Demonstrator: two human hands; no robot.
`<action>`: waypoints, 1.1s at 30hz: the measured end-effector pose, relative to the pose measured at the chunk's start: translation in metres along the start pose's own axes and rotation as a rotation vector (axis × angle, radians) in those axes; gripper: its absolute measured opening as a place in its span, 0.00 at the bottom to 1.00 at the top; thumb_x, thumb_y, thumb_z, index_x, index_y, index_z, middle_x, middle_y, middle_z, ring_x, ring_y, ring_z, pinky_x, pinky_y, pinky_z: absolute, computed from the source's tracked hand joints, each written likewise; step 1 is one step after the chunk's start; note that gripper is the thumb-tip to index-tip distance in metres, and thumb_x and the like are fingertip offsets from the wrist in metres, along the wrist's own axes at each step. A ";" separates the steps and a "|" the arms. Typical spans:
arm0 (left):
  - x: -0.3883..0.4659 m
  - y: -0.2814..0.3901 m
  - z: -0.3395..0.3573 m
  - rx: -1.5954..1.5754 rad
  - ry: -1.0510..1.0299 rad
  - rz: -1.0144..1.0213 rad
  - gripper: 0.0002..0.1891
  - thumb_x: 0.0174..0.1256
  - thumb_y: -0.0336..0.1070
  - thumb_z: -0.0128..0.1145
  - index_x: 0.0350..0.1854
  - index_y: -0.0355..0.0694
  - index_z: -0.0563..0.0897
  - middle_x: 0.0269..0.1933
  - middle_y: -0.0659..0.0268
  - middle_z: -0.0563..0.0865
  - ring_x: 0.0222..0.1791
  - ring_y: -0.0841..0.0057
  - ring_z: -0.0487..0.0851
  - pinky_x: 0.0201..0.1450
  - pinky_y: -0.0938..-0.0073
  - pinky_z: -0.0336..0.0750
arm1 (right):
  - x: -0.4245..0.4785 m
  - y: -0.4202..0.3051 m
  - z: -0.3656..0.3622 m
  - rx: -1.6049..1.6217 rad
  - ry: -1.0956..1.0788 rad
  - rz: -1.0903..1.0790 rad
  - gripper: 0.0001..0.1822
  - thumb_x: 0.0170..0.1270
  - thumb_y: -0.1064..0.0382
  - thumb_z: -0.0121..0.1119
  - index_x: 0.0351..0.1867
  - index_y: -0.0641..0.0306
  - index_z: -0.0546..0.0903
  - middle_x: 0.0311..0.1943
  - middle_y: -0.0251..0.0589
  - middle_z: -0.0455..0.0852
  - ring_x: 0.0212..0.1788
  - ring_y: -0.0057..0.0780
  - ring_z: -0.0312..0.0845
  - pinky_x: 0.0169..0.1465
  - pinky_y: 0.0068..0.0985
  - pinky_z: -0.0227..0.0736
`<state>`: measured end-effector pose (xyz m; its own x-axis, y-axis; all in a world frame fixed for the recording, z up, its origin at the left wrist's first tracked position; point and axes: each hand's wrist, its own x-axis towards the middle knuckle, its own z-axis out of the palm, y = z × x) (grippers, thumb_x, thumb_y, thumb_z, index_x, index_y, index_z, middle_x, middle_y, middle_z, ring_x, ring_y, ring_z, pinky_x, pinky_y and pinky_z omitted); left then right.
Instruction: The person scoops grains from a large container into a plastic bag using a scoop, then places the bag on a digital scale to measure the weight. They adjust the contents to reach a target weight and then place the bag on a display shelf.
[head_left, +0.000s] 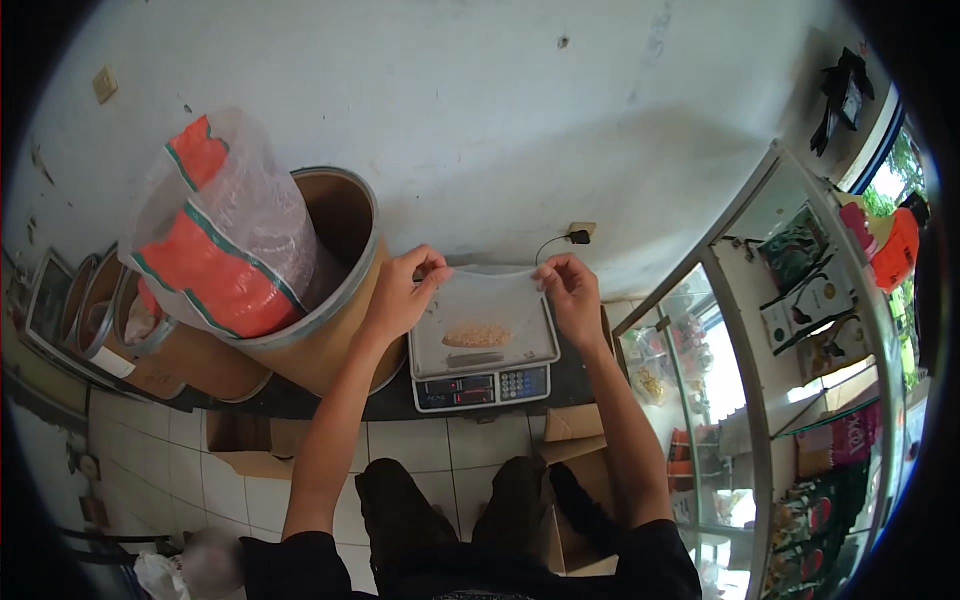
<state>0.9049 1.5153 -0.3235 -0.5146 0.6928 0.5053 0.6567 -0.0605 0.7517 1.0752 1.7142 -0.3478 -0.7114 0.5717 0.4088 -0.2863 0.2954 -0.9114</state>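
Observation:
A clear plastic bag (491, 289) is stretched by its top edge between my two hands, over the tray of a digital scale (482, 388). Small tan grains or pellets (478, 335) lie in a low heap in the bag's lower part, above the tray. My left hand (414, 289) pinches the bag's upper left corner, and my right hand (568, 294) pinches the upper right corner. The scale's red display is lit; its keypad faces me.
Left of the scale, a big fibre drum (341, 330) holds a plastic sack (240, 247) with orange patches. Smaller drums (217, 367) stand further left. A glass display case (757, 360) with packets is at the right. Cardboard boxes (251, 442) sit on the tiled floor.

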 end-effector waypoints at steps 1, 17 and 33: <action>-0.004 -0.010 0.004 0.017 0.037 0.043 0.07 0.61 0.30 0.63 0.32 0.33 0.78 0.26 0.63 0.82 0.27 0.76 0.78 0.34 0.74 0.71 | 0.002 0.012 0.004 -0.008 0.011 -0.048 0.06 0.70 0.66 0.57 0.36 0.67 0.77 0.29 0.34 0.83 0.31 0.17 0.74 0.39 0.18 0.71; 0.003 -0.094 0.010 0.064 0.016 0.053 0.07 0.66 0.32 0.60 0.32 0.34 0.78 0.26 0.70 0.81 0.27 0.85 0.74 0.33 0.81 0.70 | 0.039 0.085 0.029 -0.137 -0.060 -0.062 0.10 0.69 0.60 0.58 0.35 0.65 0.79 0.29 0.35 0.86 0.30 0.18 0.77 0.35 0.19 0.71; -0.031 -0.140 0.032 -0.146 0.006 -0.015 0.25 0.70 0.50 0.56 0.60 0.38 0.72 0.43 0.60 0.82 0.39 0.75 0.80 0.46 0.73 0.74 | 0.007 0.112 0.017 -0.108 -0.102 0.031 0.31 0.68 0.44 0.59 0.63 0.64 0.71 0.49 0.48 0.84 0.50 0.30 0.78 0.50 0.29 0.73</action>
<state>0.8462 1.5251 -0.4580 -0.5273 0.6899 0.4959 0.5618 -0.1547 0.8127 1.0272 1.7385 -0.4480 -0.7821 0.5021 0.3690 -0.1970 0.3625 -0.9109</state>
